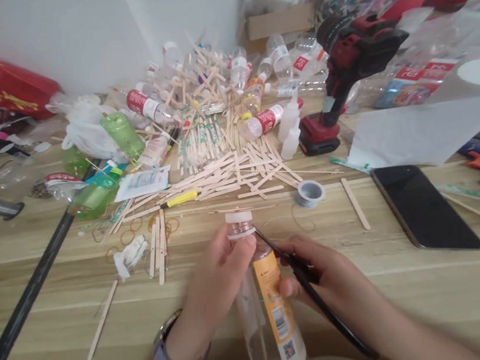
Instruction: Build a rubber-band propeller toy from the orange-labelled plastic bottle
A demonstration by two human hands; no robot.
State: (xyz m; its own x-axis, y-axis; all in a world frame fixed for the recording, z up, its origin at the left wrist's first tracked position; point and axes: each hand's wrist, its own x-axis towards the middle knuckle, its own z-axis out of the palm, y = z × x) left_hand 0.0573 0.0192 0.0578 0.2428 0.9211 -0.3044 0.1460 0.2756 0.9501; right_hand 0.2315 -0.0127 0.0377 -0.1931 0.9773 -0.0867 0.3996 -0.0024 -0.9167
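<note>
Bottle (pixel 272 297) is grasped by left fingers (pixel 245 252), black tool (pixel 324 309) by right fingers (pixel 301 247). Left thumb could be nicked if tool slips.

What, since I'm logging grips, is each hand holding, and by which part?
Left hand: clear bottle, by its neck. Right hand: black tool, around its middle.

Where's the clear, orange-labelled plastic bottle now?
Head view, lower centre: the left hand grips the bottle by its neck, beside the long black tool in the right hand.
</note>
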